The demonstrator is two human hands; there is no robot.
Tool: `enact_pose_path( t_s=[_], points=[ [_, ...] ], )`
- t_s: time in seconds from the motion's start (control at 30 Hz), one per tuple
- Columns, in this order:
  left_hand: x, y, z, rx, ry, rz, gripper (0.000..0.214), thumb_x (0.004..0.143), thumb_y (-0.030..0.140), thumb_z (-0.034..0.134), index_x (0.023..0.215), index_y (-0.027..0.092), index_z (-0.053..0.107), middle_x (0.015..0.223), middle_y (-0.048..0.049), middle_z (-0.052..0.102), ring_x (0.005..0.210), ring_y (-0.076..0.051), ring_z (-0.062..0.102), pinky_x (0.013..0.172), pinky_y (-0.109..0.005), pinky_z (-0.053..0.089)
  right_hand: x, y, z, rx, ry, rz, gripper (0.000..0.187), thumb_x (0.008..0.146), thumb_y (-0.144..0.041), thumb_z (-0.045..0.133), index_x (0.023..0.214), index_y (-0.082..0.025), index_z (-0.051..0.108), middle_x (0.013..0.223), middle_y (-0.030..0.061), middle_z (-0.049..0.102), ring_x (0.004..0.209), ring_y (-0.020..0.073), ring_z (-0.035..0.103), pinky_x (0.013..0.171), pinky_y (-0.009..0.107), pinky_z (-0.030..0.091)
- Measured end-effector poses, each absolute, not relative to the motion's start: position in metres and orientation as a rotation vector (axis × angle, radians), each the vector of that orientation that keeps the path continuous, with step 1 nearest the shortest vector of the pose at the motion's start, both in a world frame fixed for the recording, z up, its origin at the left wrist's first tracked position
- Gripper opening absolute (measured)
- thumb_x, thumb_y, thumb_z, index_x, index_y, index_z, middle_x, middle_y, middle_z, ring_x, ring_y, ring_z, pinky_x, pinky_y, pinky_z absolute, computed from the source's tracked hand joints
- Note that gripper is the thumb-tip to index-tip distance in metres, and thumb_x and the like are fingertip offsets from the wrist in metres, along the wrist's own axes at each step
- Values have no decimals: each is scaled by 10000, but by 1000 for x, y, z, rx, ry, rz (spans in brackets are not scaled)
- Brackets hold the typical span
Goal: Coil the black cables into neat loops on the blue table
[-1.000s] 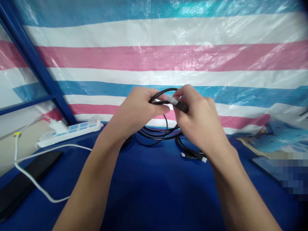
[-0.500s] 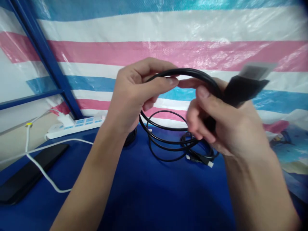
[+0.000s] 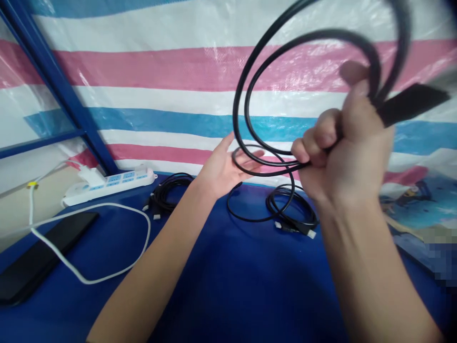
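Note:
My right hand (image 3: pixel 342 152) is raised and closed in a fist round a black cable (image 3: pixel 246 90), which loops up in two big rings; the cable's black plug (image 3: pixel 410 102) sticks out to the right of the fist. My left hand (image 3: pixel 223 169) is open, palm up, fingers stretched under the lower loop of the cable and touching it. More of the black cable (image 3: pixel 285 209) lies coiled on the blue table below the hands, a white-tipped end beside it.
A second black cable bundle (image 3: pixel 167 193) lies left of my left arm. A white power strip (image 3: pixel 110 183) sits at the back left with a white cord (image 3: pixel 89 278) looping forward. A black flat device (image 3: pixel 39 252) lies at the left edge. Striped tarpaulin hangs behind.
My right hand has lifted up and to the right, pulling the cable into large loops. My left hand has let go of its pinch and opened under the cable.

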State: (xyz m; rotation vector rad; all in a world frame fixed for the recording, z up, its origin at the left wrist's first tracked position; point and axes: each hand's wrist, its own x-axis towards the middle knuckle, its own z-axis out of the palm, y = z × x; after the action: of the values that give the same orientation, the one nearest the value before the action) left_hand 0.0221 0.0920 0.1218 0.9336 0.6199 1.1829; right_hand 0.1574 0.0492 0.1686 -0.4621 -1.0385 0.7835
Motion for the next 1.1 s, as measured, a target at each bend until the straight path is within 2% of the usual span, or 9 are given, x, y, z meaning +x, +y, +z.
enact_pose_path(
  t_s=[0.07,0.17,0.3,0.43,0.57,0.73,0.87,0.97,1.1],
  points=[
    [26,82,134,947,493,1307,326,892,479,419,827,186,546,765,-36,627,759,-186,660,678,-313,532,155,52,164,-513,-1068,776,137,934,-252,458,948,-246,594,467,-83,273,351,84,189,358,247,201],
    [26,68,151,1030,445,1464,364,890,519,425,830,186,560,796,-23,646,833,-176,669,648,-260,517,152,56,160,-552,-1104,629,146,911,-242,487,979,-225,615,494,-82,253,363,76,237,355,230,213],
    [22,57,161,1146,428,1587,428,884,578,390,826,191,562,815,-12,637,728,-144,667,690,-284,527,154,57,157,-610,-1228,533,170,900,-263,513,992,-193,637,489,-82,272,373,69,255,362,225,212],
    [18,53,163,1439,620,1722,207,785,378,639,750,191,556,623,37,536,441,-61,483,466,-217,410,163,58,158,-749,-1427,483,178,890,-291,528,970,-191,652,501,-74,291,393,72,281,405,236,245],
    [9,47,165,1709,896,1512,166,692,131,669,636,177,519,454,76,367,405,-41,365,443,-194,339,169,52,164,-1037,-1722,266,144,883,-263,510,819,-190,617,510,-53,380,428,93,358,490,269,313],
    [7,42,168,1786,1029,1205,172,760,214,590,646,141,485,523,90,269,410,31,253,489,-154,206,167,47,167,-1281,-1907,-329,232,843,-198,500,615,-208,457,548,-8,426,514,147,427,537,308,291],
    [9,40,169,1768,1096,1261,263,755,250,585,579,141,424,522,87,217,420,41,203,510,-147,163,168,49,166,-1193,-1774,-577,79,810,-236,576,803,-164,545,863,104,560,844,248,549,705,373,391],
    [4,36,173,1784,959,1326,322,755,230,597,529,162,378,472,83,227,390,21,213,451,-146,150,171,48,165,-1060,-1769,-228,246,785,-237,634,1009,-157,572,832,62,610,770,214,588,686,363,438],
    [1,35,174,1540,703,1813,306,736,146,620,514,192,415,433,78,213,375,-33,214,382,-217,169,169,44,165,-850,-1777,481,73,819,-260,629,854,-205,661,526,-23,589,504,152,571,505,286,418]
  ],
)
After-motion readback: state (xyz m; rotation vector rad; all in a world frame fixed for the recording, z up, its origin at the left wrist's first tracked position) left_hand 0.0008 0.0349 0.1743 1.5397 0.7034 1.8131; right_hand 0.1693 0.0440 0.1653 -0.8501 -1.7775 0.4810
